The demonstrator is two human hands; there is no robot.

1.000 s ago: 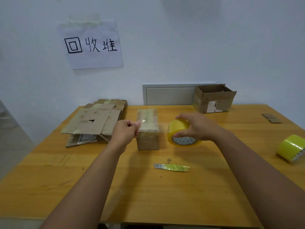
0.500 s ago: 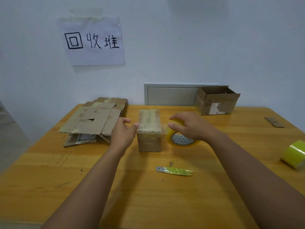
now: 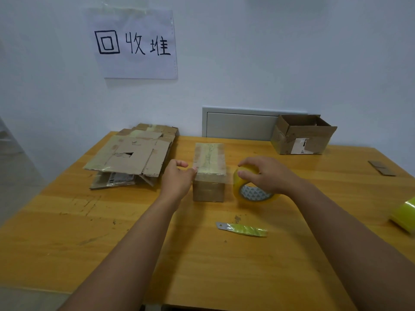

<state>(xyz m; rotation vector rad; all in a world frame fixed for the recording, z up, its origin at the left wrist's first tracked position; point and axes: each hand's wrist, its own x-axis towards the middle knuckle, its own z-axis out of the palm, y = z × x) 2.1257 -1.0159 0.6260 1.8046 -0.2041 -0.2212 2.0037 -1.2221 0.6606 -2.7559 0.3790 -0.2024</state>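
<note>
A small taped cardboard box stands in the middle of the wooden table. My left hand is at its left side, thumb tip touching the box's upper left edge, the other fingers relaxed and holding nothing. Just right of the box, my right hand grips a roll of yellow-clear packing tape from above, and the roll stands on edge on the table. A faint strip of clear tape seems to run from the roll to the box.
A blade wrapped in green tape lies in front of the box. Flattened cartons are stacked at back left. At back right sits an open carton. A second tape roll and cardboard scraps lie at right.
My left hand has let go of its pinch and relaxed, thumb now against the box's edge. My right hand stays on the roll, beside the box.
</note>
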